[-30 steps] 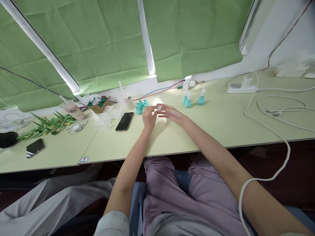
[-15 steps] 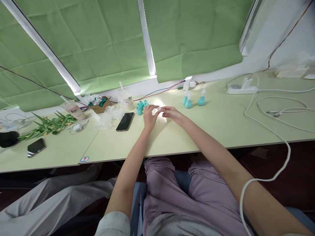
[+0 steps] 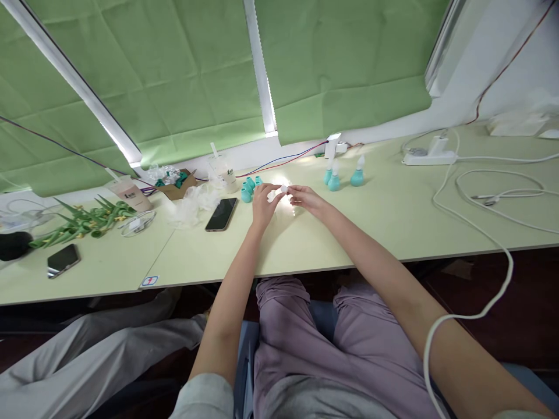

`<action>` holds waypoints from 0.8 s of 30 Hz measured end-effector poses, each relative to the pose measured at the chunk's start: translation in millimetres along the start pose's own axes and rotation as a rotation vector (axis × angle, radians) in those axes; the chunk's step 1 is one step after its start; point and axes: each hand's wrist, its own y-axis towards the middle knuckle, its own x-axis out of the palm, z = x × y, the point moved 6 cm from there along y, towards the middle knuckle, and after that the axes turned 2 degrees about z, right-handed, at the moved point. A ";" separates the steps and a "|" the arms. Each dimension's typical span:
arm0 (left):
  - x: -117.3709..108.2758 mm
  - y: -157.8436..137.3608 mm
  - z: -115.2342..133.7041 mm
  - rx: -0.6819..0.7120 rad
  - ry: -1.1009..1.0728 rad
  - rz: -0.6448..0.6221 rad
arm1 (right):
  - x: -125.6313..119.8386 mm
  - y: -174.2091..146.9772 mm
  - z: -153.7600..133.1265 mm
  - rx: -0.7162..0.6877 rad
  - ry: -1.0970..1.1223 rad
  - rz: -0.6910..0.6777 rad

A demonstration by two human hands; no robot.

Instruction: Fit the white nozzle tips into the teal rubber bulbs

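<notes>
Above the table, my left hand (image 3: 264, 205) and my right hand (image 3: 307, 199) meet with fingertips almost touching. A small white round piece (image 3: 284, 189) is pinched between them; its exact kind is too small to make out. Just left of my left hand stand several teal rubber bulbs (image 3: 246, 195) without tips, partly hidden by the fingers. Farther right are 3 teal bulbs with clear pointed tips, one of them a teal bulb (image 3: 357, 177) standing apart from the other two.
A phone (image 3: 222, 215) and crumpled clear plastic (image 3: 192, 206) lie to the left, with a small cardboard box (image 3: 180, 190) and drink cups (image 3: 131, 195) behind. A power strip (image 3: 430, 157) and white cables (image 3: 471, 224) occupy the right. A neighbour's legs (image 3: 109, 349) show at lower left.
Both hands stay together around the white piece, with only slight finger shifts. The white piece sits a little higher and farther right in view.
</notes>
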 end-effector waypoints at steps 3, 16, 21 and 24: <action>-3.7 1.6 -9.2 -0.047 0.019 0.013 | -4.5 -0.1 -3.7 -0.004 0.010 0.052; 12.7 -2.6 -22.2 0.006 0.121 -0.048 | -12.9 0.1 -8.0 -0.009 0.030 0.112; 15.5 -2.3 -14.5 -0.047 -0.019 -0.022 | 2.5 -3.2 -1.2 0.022 -0.068 0.003; 13.6 -2.6 -14.6 -0.131 -0.108 -0.008 | 6.8 -2.6 -0.5 0.008 -0.068 0.001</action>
